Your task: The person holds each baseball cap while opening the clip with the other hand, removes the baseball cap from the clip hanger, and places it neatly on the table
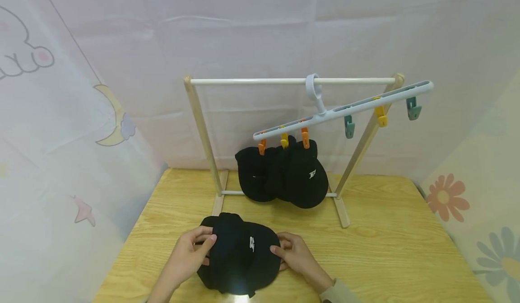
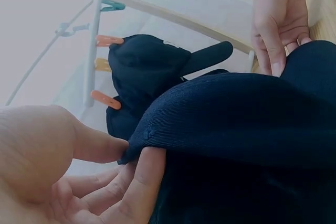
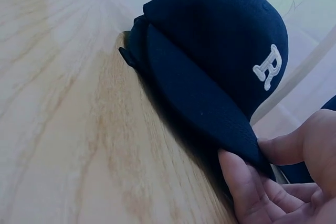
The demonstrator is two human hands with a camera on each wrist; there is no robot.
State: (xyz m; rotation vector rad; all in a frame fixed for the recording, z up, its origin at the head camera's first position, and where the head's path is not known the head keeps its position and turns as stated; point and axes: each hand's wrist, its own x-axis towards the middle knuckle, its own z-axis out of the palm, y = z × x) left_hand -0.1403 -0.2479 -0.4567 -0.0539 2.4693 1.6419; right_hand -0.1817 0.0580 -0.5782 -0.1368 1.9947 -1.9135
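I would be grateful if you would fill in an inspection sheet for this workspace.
Surface: wood-grain table, yellowish in the head view.
Job's things: black cap with a white emblem, held by both hands.
Clutter: nothing seen.
Grippers: left hand pinches the cap's edge; right hand pinches its brim.
Cables: nothing seen.
Surroundings: rack standing on the table; hanger hooked over its rail, slanting down in the head view towards hanging black caps; yellow clip and two green clips hold nothing; pale printed backdrop behind.
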